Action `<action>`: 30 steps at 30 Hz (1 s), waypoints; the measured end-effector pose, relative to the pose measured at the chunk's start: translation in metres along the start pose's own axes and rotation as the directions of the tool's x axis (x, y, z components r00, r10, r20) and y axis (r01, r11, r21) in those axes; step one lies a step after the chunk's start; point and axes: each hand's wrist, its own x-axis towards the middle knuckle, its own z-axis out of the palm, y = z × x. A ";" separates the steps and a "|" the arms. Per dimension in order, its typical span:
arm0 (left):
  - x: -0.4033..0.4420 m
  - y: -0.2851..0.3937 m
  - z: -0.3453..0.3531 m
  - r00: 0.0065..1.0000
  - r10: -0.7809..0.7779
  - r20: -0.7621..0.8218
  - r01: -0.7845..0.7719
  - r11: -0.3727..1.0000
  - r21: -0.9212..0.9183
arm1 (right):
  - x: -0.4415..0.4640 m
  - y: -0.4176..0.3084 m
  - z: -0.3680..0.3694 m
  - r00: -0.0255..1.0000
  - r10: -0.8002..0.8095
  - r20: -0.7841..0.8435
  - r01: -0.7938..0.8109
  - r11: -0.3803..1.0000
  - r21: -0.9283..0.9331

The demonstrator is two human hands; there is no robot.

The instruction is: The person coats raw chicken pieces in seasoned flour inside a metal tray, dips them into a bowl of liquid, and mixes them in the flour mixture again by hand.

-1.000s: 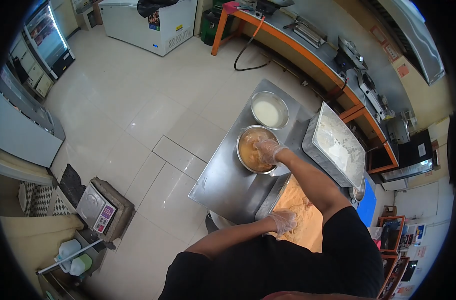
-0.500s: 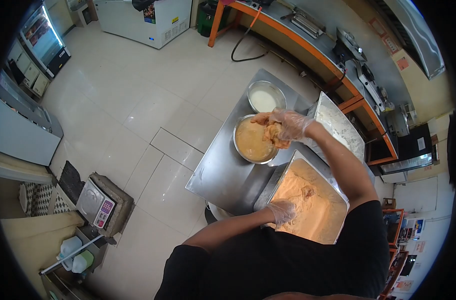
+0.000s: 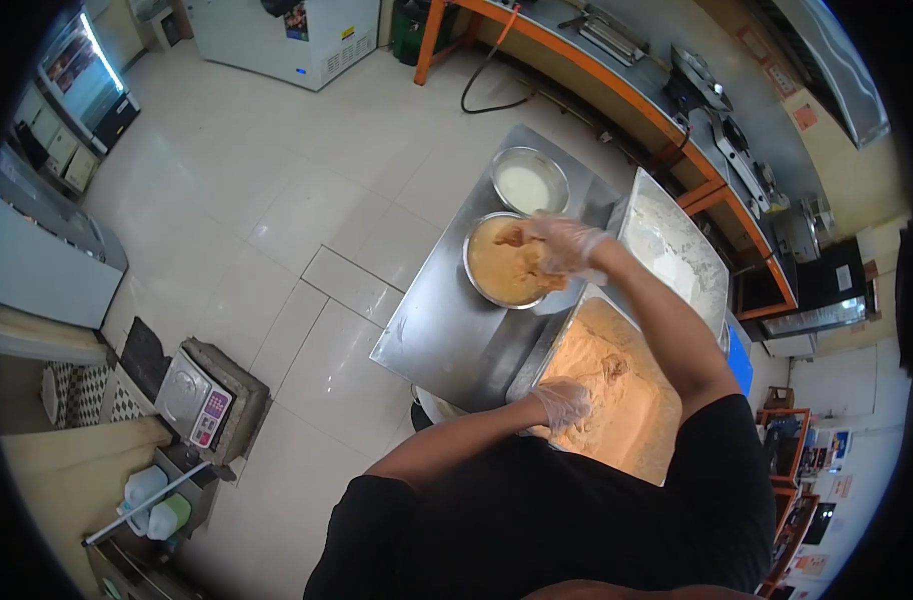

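My right hand (image 3: 566,245), in a clear plastic glove, is closed on raw chicken pieces (image 3: 529,268) over a steel bowl of orange-brown liquid (image 3: 493,262). The pieces hang low at the bowl's right side; the exact contact with the liquid is blurred. My left hand (image 3: 564,403), also gloved, lies with fingers out on orange powder (image 3: 608,415) in a deep metal tray (image 3: 548,362). Its fingertips are partly sunk or hidden there. One coated chicken piece (image 3: 613,366) sits in the powder, beyond that hand.
A bowl of white liquid (image 3: 525,187) stands behind the first bowl on the steel table (image 3: 426,335). To the right is a tray of white flour (image 3: 673,245). A scale (image 3: 194,400) is at the left on the floor side; an orange-framed counter (image 3: 576,65) runs behind.
My right hand has lowered the chicken pieces toward the liquid in the bowl. My left hand stays in the powder almost unmoved. The view has shifted slightly.
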 end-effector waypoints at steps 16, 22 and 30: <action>0.012 -0.032 0.030 0.948 -0.130 0.291 -0.019 0.888 0.459 | -0.193 0.005 0.022 0.980 0.013 -0.198 -0.002 0.998 0.055; -0.001 -0.014 0.015 0.857 -0.087 0.508 -0.228 0.819 0.526 | -0.141 0.067 0.154 0.963 0.266 -0.043 -0.261 0.961 0.090; 0.036 0.037 0.020 0.919 -0.229 0.321 -0.028 0.773 0.633 | -0.192 0.120 0.209 0.824 0.396 -0.405 -0.236 0.890 0.389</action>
